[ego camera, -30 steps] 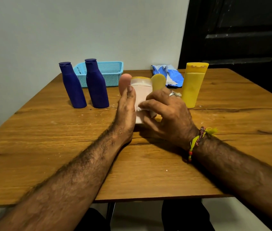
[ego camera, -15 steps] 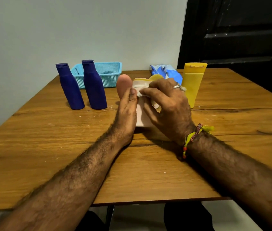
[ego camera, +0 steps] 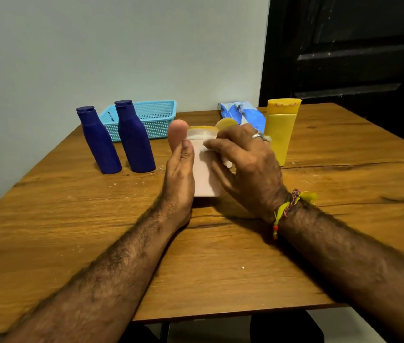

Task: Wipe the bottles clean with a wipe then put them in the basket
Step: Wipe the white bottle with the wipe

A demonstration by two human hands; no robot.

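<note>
- Steadying the pink bottle upright on the table: left hand wrapped round its left side, thumb up along the front, the other fingers hidden behind.
- Pressing a white wipe against the bottle's upper front, just under the yellow cap: right hand, fingers curled and close together, pinching the wipe at the tips; more wipe showing below the fingers.
- Wearing a ring on one right finger and a thread band at the right wrist.
- Standing behind the left fingers, touching or just apart, cannot tell: a second pink bottle, mostly hidden.
- Peeking over the right knuckles: a round yellow top, body hidden.
- Standing just right of the right fingers: a tall yellow bottle, upright.
- Standing well left of the left hand: two blue bottles, upright, side by side, slightly apart.
- Sitting behind the blue bottles, far from both hands: the basket, light blue; contents unclear.
- Lying beyond the right fingers, behind the yellow top: a blue packet.
</note>
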